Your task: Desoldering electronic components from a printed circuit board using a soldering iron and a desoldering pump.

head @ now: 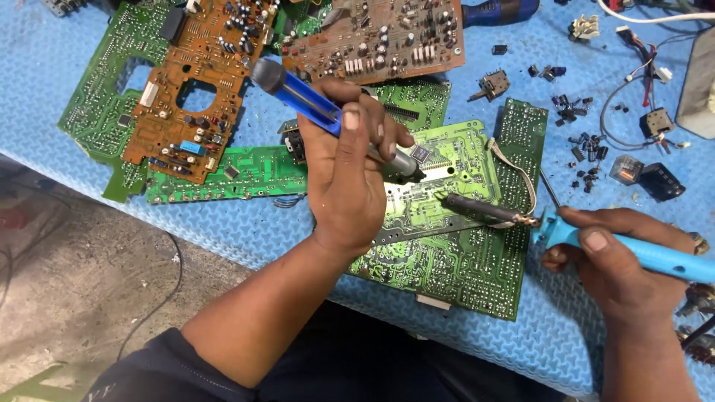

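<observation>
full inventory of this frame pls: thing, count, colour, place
Large green circuit board: 1, green, centre, under both tools.
Other green circuit boards: several, green, left and upper centre, overlapping.
Orange-brown circuit boards: 2, orange-brown, top left and top centre.
Blue-and-silver desoldering pump: 1, blue barrel, in left hand, tip on the large board.
Light-blue-handled soldering iron: 1, dark shaft, in right hand, tip on the large board.
Loose small components: many, mostly dark, right of the boards.
Blue textured foam mat: 1, blue, covering the table.
Grey concrete floor: lower left.
Left hand: gripping the pump.
Right hand: gripping the iron handle.
</observation>
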